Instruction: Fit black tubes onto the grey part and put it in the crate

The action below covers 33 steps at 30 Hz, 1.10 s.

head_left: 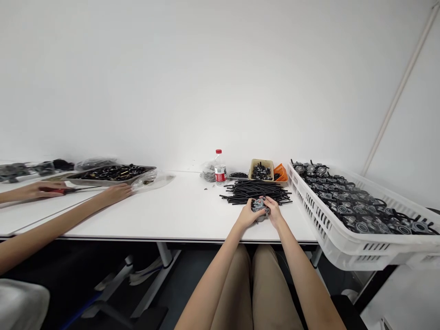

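A small grey metal carburetor (259, 205) is held between my two hands just above the front part of the white table. My left hand (247, 214) grips it from the left, its thumb lying across the near side. From the other side my right hand (273, 211) closes on it, with fingertips at its top. The fingers hide much of the part. Right behind my hands lies a loose pile of short black rubber hoses (252, 190). A cream bin (271, 166) of small dark parts stands beyond the pile, beside a tilted orange basket (282, 171).
At my right, a white plastic crate (318, 215) holds rows of similar carburetors (357, 208) and overhangs the table edge. A red-capped bottle (220, 170) stands behind. On the left, a co-worker's hands (117, 193) are near a metal tray (146, 172); one holds a red-handled tool (60, 189).
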Tool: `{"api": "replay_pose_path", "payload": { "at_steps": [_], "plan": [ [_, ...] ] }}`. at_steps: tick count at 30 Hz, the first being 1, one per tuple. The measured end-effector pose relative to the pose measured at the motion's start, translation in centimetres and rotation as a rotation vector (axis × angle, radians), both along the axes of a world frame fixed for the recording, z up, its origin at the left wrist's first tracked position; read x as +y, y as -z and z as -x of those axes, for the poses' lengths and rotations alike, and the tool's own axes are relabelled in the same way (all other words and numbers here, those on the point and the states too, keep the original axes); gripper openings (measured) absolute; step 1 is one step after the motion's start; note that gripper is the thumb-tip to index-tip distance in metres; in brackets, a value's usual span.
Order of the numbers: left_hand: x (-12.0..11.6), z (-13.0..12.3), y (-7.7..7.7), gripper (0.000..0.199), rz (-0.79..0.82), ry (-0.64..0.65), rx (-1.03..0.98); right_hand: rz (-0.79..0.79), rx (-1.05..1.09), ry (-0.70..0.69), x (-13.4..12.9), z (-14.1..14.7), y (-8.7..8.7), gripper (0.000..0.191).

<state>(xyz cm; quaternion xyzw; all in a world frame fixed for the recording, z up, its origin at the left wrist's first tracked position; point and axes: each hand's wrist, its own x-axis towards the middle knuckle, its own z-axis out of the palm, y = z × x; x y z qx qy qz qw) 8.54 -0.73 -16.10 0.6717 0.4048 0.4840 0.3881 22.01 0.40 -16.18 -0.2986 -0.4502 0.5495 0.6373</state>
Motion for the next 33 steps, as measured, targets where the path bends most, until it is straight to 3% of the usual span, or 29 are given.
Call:
{"api": "replay_pose_path", "payload": {
  "at_steps": [33],
  "plan": [
    [0.10, 0.01, 0.17, 0.047, 0.002, -0.003, -0.006, 0.007, 0.011, 0.017, -0.51, 0.11, -0.39, 0.042]
  ]
}}
